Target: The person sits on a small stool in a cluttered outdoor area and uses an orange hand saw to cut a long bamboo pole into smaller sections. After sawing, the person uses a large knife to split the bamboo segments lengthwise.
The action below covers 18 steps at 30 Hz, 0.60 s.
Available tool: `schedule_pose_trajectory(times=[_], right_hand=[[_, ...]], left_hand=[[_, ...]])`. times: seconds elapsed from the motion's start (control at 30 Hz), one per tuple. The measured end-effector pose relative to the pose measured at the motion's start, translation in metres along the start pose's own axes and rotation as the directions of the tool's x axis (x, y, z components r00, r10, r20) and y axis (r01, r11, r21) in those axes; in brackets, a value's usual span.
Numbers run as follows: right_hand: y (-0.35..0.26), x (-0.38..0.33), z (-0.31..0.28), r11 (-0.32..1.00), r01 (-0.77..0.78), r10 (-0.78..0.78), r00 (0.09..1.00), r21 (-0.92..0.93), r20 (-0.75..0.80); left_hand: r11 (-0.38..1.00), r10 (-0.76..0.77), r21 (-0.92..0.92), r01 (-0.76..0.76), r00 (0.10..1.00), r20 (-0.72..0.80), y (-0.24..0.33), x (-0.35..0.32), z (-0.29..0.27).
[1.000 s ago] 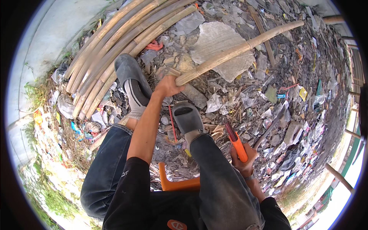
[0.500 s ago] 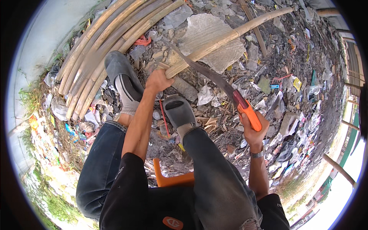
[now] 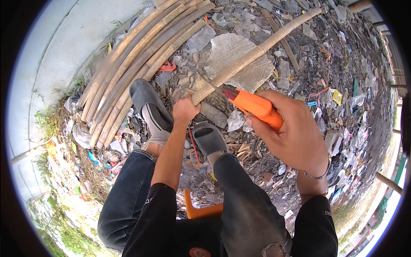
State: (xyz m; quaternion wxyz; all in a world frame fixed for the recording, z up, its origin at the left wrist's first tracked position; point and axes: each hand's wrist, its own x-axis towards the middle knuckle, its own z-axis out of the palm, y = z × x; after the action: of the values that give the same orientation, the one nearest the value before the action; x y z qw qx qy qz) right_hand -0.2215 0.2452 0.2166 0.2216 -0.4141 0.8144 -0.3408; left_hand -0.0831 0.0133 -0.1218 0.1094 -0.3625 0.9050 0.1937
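Observation:
My left hand [image 3: 185, 109] grips the near end of a long bamboo pole [image 3: 259, 51], which slants away to the upper right across a flat broken concrete slab [image 3: 227, 49]. In my right hand [image 3: 297, 135] is a handsaw [image 3: 257, 107] with an orange handle; the hand is raised close, to the right of the pole's near end. The dark blade appears strongly foreshortened and points at the pole just beyond my left hand. Whether it touches the bamboo I cannot tell. My grey shoes [image 3: 208, 139] stand either side of my left hand.
Several bamboo poles [image 3: 141, 60] lie stacked at the upper left, beside a pale wall [image 3: 55, 55]. Scraps of plastic and stones cover the dark ground [image 3: 317, 64]. A thin wooden strip [image 3: 280, 40] lies beyond the slab. Part of an orange seat [image 3: 203, 211] shows below me.
My right hand has lifted toward the camera, bringing the saw handle up and left; the blade now looks much shorter. My left hand still grips the pole. The whole view has shifted slightly.

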Motion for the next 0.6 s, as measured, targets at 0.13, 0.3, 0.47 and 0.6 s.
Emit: schedule_pose_trajectory(times=[0.13,0.3,0.47,0.6], right_hand=[[0.004,-0.013,0.005,0.996,-0.038,0.044,0.997,0.079,-0.066],[0.03,-0.083,0.048,0.93,-0.311,0.327,0.944,0.197,-0.054],[0.194,-0.251,0.173,0.932,-0.349,0.361,0.917,0.098,-0.168],[0.219,-0.32,0.214,0.894,-0.433,0.446,0.833,0.117,-0.328]], left_hand=[[1.0,0.005,0.023,-0.004,0.999,-0.042,0.001,-0.005,0.01],[0.999,-0.042,0.015,0.042,0.999,0.001,-0.011,-0.014,-0.004],[0.995,-0.013,-0.096,0.022,0.995,0.095,0.007,-0.004,-0.012],[0.995,-0.031,-0.092,0.042,0.992,0.12,0.001,0.0,-0.017]])
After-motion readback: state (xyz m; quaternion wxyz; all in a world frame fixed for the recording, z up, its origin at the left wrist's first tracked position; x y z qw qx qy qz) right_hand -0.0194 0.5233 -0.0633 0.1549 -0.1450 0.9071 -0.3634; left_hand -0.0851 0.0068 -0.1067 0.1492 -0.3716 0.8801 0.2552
